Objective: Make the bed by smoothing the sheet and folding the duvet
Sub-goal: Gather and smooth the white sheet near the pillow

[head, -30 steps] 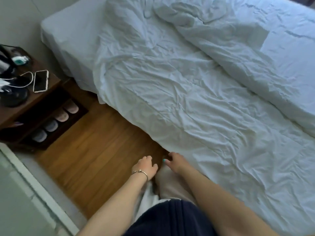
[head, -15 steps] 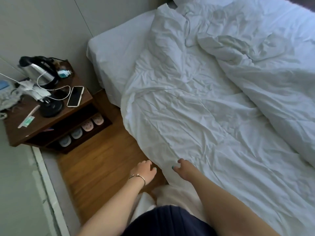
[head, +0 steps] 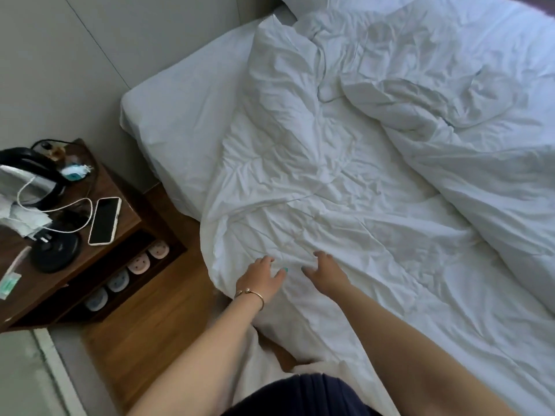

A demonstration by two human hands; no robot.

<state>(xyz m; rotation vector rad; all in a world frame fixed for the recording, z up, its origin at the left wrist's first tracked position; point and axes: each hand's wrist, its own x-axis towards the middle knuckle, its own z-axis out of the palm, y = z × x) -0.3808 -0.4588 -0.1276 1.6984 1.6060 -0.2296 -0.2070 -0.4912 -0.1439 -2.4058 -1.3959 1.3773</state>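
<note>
A crumpled white duvet (head: 345, 181) covers most of the bed and hangs over its near left edge. The fitted white sheet (head: 186, 121) shows bare at the bed's upper left corner. My left hand (head: 262, 277), with a thin bracelet on the wrist, hovers over the duvet's edge with fingers spread. My right hand (head: 326, 273) is just to its right, over the duvet, fingers apart and slightly curled. Neither hand grips the fabric. A thicker bunched fold of the duvet (head: 468, 139) lies across the right side.
A dark wooden nightstand (head: 126, 211) stands left of the bed with a phone (head: 105, 220), a white cable, a kettle (head: 33, 178) and small items. Slippers (head: 138, 262) sit on its lower shelf. Wooden floor (head: 156, 322) lies between nightstand and bed. The wall (head: 90, 70) runs along the left.
Both hands have moved forward from beside the bed's edge to over the duvet, and their fingers have spread. The view has swung left, bringing the nightstand and the wall further in.
</note>
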